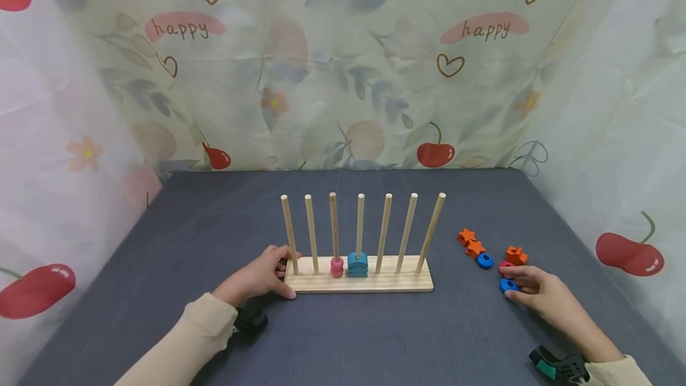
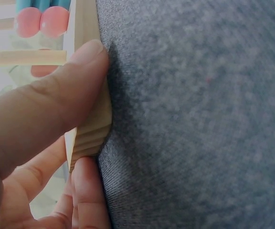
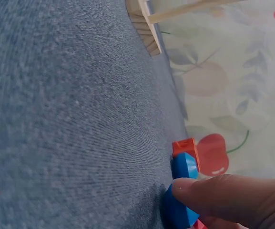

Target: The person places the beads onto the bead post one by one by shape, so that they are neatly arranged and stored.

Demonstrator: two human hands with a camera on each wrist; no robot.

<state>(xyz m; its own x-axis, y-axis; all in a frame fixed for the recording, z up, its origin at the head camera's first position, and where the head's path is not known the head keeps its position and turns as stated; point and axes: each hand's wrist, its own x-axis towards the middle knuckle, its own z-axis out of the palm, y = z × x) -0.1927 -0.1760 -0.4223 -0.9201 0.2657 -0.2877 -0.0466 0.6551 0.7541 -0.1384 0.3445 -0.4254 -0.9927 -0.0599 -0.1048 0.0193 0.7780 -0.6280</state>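
In the head view, a wooden peg board (image 1: 370,282) with several upright pegs stands on the table. My left hand (image 1: 265,274) grips its left end, the thumb (image 2: 82,71) pressed on the front edge and other fingers at the end and behind. Pink beads (image 1: 336,267) sit on one peg and blue-green pieces (image 1: 357,265) on the peg to its right. On the right, my right hand (image 1: 541,293) has thumb and fingers around a blue bead (image 3: 176,210) lying on the cloth. The thumb touches its side; the far fingertips are partly hidden. A red-pink bead (image 1: 505,265) lies just beyond.
Orange star beads (image 1: 474,249) and another blue bead (image 1: 485,261) lie between the board and my right hand. Another orange piece (image 1: 516,255) is behind the red-pink bead. Dark grey cloth (image 1: 343,338) covers the table; a printed curtain (image 1: 332,88) hangs around its back and sides.
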